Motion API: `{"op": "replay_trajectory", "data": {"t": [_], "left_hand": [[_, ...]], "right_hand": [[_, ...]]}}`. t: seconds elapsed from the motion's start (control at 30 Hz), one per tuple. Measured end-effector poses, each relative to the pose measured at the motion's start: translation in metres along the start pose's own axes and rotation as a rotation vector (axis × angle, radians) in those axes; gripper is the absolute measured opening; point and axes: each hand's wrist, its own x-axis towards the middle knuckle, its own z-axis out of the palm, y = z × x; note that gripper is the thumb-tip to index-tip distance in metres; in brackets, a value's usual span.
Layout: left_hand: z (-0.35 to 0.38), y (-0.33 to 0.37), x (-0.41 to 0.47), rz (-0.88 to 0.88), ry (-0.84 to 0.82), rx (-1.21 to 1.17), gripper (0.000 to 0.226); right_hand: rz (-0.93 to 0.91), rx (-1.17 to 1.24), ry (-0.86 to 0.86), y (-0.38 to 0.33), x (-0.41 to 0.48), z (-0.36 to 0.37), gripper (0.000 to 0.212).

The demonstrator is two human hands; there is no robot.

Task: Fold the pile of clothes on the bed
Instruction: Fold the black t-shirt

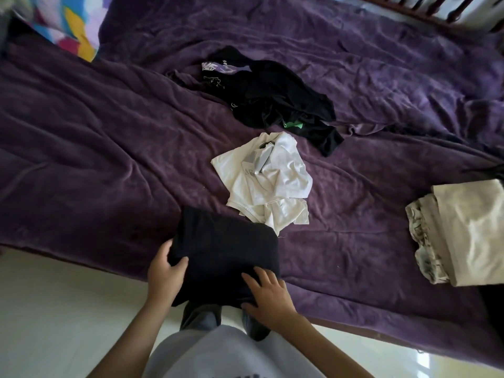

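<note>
At the near edge of the bed (354,268): gripping the left side of the folded black garment (226,255) with the left hand (166,266), thumb on top, fingers curled under. Pressing down on its near right corner with the right hand (268,293), fingers spread flat, not clutching anything.

Looks like the final smooth-and-square step. Probably best to keep that flat palm down, sweep outward to chase the creases, then lift with both sides level to stop the fold flopping open.

Counting outward:
- one crumpled white shirt (267,178) mid-bed, right up against the black garment's far corner
- one black heap (272,99) beyond that, can't tell how many pieces in there
- two folded by the right edge, a beige piece (469,230) on top of a patterned piece (422,241)
</note>
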Motion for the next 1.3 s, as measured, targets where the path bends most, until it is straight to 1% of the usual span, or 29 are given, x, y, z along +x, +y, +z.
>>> {"op": "replay_trajectory", "data": {"t": [0.03,0.07,0.1,0.13,0.2,0.23,0.27,0.3,0.37,0.43,0.47,0.53,0.57,0.6,0.63,0.67,0.73,0.8,0.83,0.87,0.9,0.93,0.97,1.0,1.07,1.13,1.2,1.23,1.3], "left_hand": [[-0.004,-0.007,-0.004,0.005,0.008,0.083,0.059],[-0.005,-0.015,-0.007,0.034,0.013,0.221,0.067],[-0.005,-0.024,-0.01,0.105,0.007,0.373,0.073],[-0.003,-0.03,-0.013,0.219,-0.002,0.503,0.074],[0.005,-0.036,-0.018,0.542,-0.014,0.701,0.071],[0.011,-0.036,-0.021,0.706,-0.06,0.776,0.073],[0.016,-0.039,-0.024,0.824,-0.131,0.853,0.082],[0.019,-0.04,-0.025,0.853,-0.238,0.929,0.094],[0.021,-0.046,-0.022,0.79,-0.372,1.034,0.109],[0.02,-0.048,-0.016,0.745,-0.37,1.071,0.112],[0.019,-0.045,-0.012,0.736,-0.353,1.063,0.111],[0.016,-0.037,-0.004,0.742,-0.339,1.038,0.106],[0.014,-0.034,0.0,0.751,-0.338,1.036,0.099],[0.012,-0.031,0.003,0.755,-0.336,1.038,0.093],[0.01,-0.029,0.007,0.751,-0.345,1.046,0.09],[0.008,-0.028,0.009,0.738,-0.367,1.058,0.094],[0.006,-0.032,0.01,0.704,-0.425,1.094,0.115],[0.005,-0.041,0.008,0.68,-0.465,1.175,0.142],[0.004,-0.045,0.006,0.666,-0.478,1.204,0.153],[0.004,-0.046,0.004,0.658,-0.483,1.207,0.161],[0.003,-0.045,0.004,0.65,-0.482,1.201,0.162],[0.003,-0.043,0.004,0.644,-0.485,1.199,0.155],[0.002,-0.041,0.005,0.653,-0.489,1.209,0.142],[0.003,-0.039,0.008,0.676,-0.495,1.223,0.128],[0.0,-0.035,0.014,0.73,-0.506,1.254,0.108],[-0.004,-0.034,0.023,0.772,-0.506,1.281,0.096],[-0.01,-0.024,0.025,0.794,-0.52,1.278,0.09],[-0.012,-0.016,0.025,0.81,-0.515,1.276,0.086],[-0.013,-0.004,0.026,0.759,-0.554,1.169,0.068]], "right_hand": [[0.017,-0.035,-0.059,0.0,0.002,0.01,0.08],[0.027,-0.065,-0.09,0.0,0.004,0.022,0.096],[0.021,-0.082,-0.116,-0.001,0.007,0.031,0.105],[0.006,-0.118,-0.139,-0.002,0.01,0.033,0.107],[0.004,-0.173,-0.162,0.0,0.017,0.037,0.098],[0.008,-0.171,-0.145,0.003,0.019,0.037,0.098],[0.023,-0.151,-0.115,0.006,0.021,0.038,0.097],[0.032,-0.127,-0.091,0.01,0.023,0.038,0.095],[0.015,-0.146,-0.052,0.015,0.026,0.033,0.088],[0.008,-0.133,-0.039,0.015,0.023,0.018,0.076],[0.016,-0.149,-0.007,0.015,0.023,0.009,0.069],[0.046,-0.173,-0.008,0.017,0.025,-0.006,0.054],[0.051,-0.168,0.009,0.019,0.025,-0.01,0.048],[0.063,-0.144,0.025,0.021,0.026,-0.013,0.048],[0.057,-0.113,0.039,0.025,0.025,-0.013,0.051],[0.039,-0.105,0.042,0.027,0.025,-0.011,0.053],[0.0,-0.083,0.032,0.031,0.022,0.0,0.061],[-0.039,-0.094,-0.08,0.028,0.015,0.012,0.09],[-0.048,-0.127,-0.103,0.026,0.011,0.02,0.103],[-0.057,-0.17,-0.107,0.023,0.008,0.026,0.112],[-0.077,-0.194,-0.107,0.021,0.008,0.032,0.117],[-0.081,-0.19,-0.12,0.019,0.008,0.033,0.117],[-0.081,-0.185,-0.115,0.019,0.01,0.034,0.114],[-0.079,-0.185,-0.108,0.021,0.014,0.037,0.109],[-0.091,-0.196,-0.098,0.024,0.017,0.027,0.098],[-0.135,-0.144,-0.096,0.029,0.02,0.01,0.079],[-0.104,-0.112,-0.118,0.034,0.024,-0.004,0.056],[-0.063,-0.092,-0.128,0.037,0.028,-0.008,0.05],[-0.015,-0.063,-0.112,0.038,0.032,-0.015,0.041]]}}
